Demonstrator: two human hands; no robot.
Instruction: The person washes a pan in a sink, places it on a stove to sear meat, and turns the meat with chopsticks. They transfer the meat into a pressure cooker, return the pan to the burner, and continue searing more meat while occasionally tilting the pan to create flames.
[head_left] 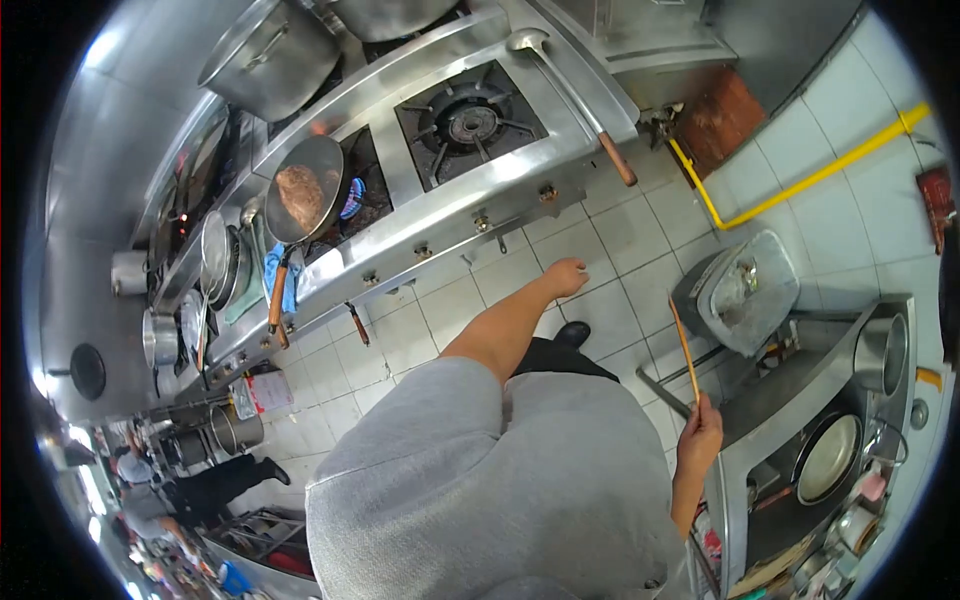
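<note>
My right hand (702, 428) is closed around the lower end of a long, thin wooden stick (683, 345), which looks like a cooking chopstick. The stick points up and away from me, beside a lined waste bin. Over the tiled floor, my left hand (567, 278) hangs in front of the stove with its fingers loosely curled and nothing visible in them. A frying pan (330, 165) with a wooden handle sits on a burner with a blue flame. A browned piece of meat (299, 198) lies in it. Neither hand touches the pan.
An unlit burner (472, 125) and a long-handled ladle (570, 90) are at the stove's right. The waste bin (760, 290) stands right of me, near a counter with another pan (829, 457). A large pot (270, 60) stands behind. Another person (160, 505) is at far left.
</note>
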